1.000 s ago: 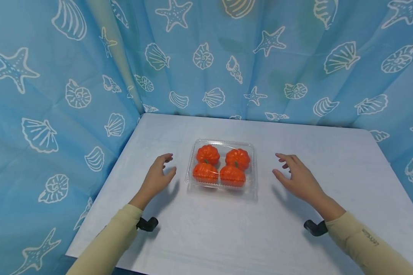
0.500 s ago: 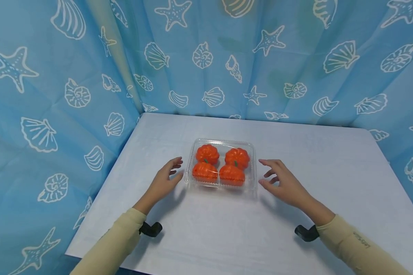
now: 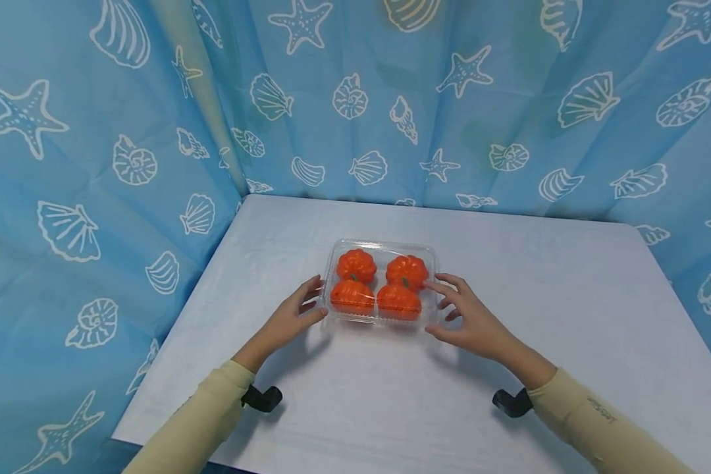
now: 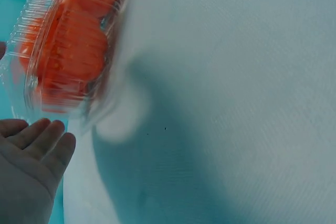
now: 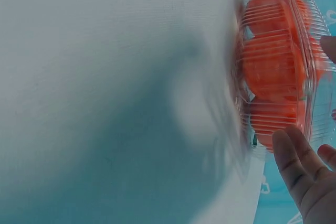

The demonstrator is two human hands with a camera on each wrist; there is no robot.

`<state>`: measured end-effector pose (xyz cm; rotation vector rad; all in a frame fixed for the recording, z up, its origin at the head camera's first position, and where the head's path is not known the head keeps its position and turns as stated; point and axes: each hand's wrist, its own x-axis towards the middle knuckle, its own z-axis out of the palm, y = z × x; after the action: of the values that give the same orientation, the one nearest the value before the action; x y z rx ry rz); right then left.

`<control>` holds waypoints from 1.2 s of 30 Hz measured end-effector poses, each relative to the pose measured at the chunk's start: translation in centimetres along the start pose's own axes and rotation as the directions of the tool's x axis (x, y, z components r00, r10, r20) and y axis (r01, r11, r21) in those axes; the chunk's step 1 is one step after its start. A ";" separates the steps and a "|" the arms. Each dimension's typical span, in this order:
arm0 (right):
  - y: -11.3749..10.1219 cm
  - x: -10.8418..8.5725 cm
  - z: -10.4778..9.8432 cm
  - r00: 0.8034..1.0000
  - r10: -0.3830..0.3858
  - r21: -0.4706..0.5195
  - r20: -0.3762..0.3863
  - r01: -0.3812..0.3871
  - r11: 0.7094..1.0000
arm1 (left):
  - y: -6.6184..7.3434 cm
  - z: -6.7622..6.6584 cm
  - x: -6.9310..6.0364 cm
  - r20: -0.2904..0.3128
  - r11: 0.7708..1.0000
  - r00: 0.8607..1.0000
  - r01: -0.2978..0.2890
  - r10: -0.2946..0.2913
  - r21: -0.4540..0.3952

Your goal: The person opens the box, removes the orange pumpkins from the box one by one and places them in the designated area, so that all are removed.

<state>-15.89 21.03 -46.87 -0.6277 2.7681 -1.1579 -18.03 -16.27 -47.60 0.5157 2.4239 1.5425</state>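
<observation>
A clear plastic clamshell box [image 3: 385, 246] stands on the white table with several small orange toy pumpkins [image 3: 399, 301] inside. At its left side is my left hand [image 3: 290, 320], thumb and fingers apart, fingertips close to the wall. My right hand [image 3: 473, 321] reaches to the right side, fingers spread, its fingertips overlapping the box's edge in the head view. Ridged walls of the box [image 4: 32, 85] show in the left wrist view just beyond the left fingers. In the right wrist view the right fingers [image 5: 286, 163] lie near the box wall; contact is hard to tell.
The white table [image 3: 355, 408] extends around the box to its edges. Blue curtains [image 3: 385, 141] with shell and starfish prints hang behind and to the left. A black wrist camera mount [image 3: 263, 399] sits under each sleeve.
Both hands have moved inward to the box, the right from farther away. The box and pumpkins stay in place.
</observation>
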 end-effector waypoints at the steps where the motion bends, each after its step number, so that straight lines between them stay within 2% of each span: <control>1: 0.0 0.1 0.1 1.000 0.004 -0.005 0.001 -0.004 1.000 | 0.0 0.0 0.0 0.011 1.000 1.000 0.015 -0.015 -0.009; 5: 0.1 0.4 0.2 1.000 0.015 -0.021 0.001 -0.015 1.000 | -0.1 0.2 0.0 0.042 0.997 0.997 0.071 -0.070 -0.015; 8: 0.2 0.6 0.3 1.000 0.020 -0.024 0.002 -0.020 1.000 | -0.1 0.4 0.0 0.049 0.996 0.995 0.085 -0.085 -0.012; 26: 0.4 1.3 0.5 0.999 -0.033 0.029 0.003 0.032 0.999 | -0.4 0.8 0.1 0.049 0.995 0.996 0.079 -0.076 -0.063; 31: 0.5 1.4 0.6 0.999 -0.051 0.031 -0.003 0.051 0.998 | -0.9 0.9 0.2 0.036 0.994 0.997 0.072 -0.070 -0.078; 36: 0.6 1.3 0.6 0.998 -0.058 0.026 0.003 0.058 0.998 | -1.5 1.2 0.3 0.056 0.993 0.996 0.081 -0.076 -0.084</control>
<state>-17.14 20.48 -47.62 -0.7107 2.7449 -1.1997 -18.08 -15.72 -49.51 0.4333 2.2986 1.5726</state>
